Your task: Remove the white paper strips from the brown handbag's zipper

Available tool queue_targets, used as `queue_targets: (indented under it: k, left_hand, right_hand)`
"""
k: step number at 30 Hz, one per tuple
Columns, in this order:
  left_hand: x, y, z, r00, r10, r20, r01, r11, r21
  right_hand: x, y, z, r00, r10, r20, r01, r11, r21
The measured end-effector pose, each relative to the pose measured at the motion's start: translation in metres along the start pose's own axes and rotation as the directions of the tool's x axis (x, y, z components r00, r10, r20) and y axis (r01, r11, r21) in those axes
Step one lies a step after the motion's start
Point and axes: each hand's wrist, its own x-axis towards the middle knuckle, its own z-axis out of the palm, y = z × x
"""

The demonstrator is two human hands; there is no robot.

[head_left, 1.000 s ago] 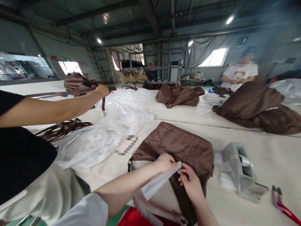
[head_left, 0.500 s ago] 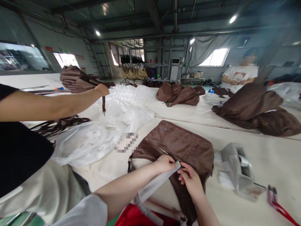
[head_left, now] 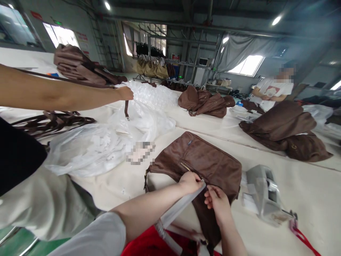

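A brown handbag [head_left: 213, 160] lies on the white table with a zipper across its front and its strap end toward me. Over the bag, near the zipper, my left hand [head_left: 190, 182] is closed in a pinch on the upper end of a whitish translucent strip [head_left: 177, 207]. That strip runs down toward my lap beneath my left forearm. Just right of the strip's end, my right hand [head_left: 218, 202] has its fingers bent and drawn together over the bag; anything in them is too small to make out.
A grey tape dispenser [head_left: 263, 193] stands right of the bag, with a red-handled tool [head_left: 301, 233] nearby. Clear plastic bags [head_left: 87, 151] lie left. A co-worker's arm [head_left: 87, 94] reaches in holding a brown strap [head_left: 126, 109]. More brown bags [head_left: 279, 122] are piled behind.
My view has shifted, so the surroundings sit differently. My right hand's fingers are slightly farther from the strip's end. The co-worker's hand with the strap appears farther right.
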Motion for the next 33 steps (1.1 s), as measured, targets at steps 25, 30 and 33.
queue_targets:
  k: [25,30,33]
  left_hand:
    - [-0.04,0.017,0.007,0.914,0.398,0.084,-0.388,0.792,0.471]
    - [-0.042,0.011,0.005,0.916,0.385,-0.112,-0.352,0.906,0.237]
    - [-0.032,0.005,0.004,0.943,0.176,-0.284,-0.191,0.981,-0.027]
  right_hand:
    - [0.01,-0.021,0.003,0.984,0.068,0.163,-0.051,0.993,-0.108]
    - [0.015,-0.018,0.007,0.993,0.08,0.091,-0.071,0.992,-0.104]
    - [0.015,-0.015,0.01,0.996,0.069,0.064,-0.062,0.992,-0.108]
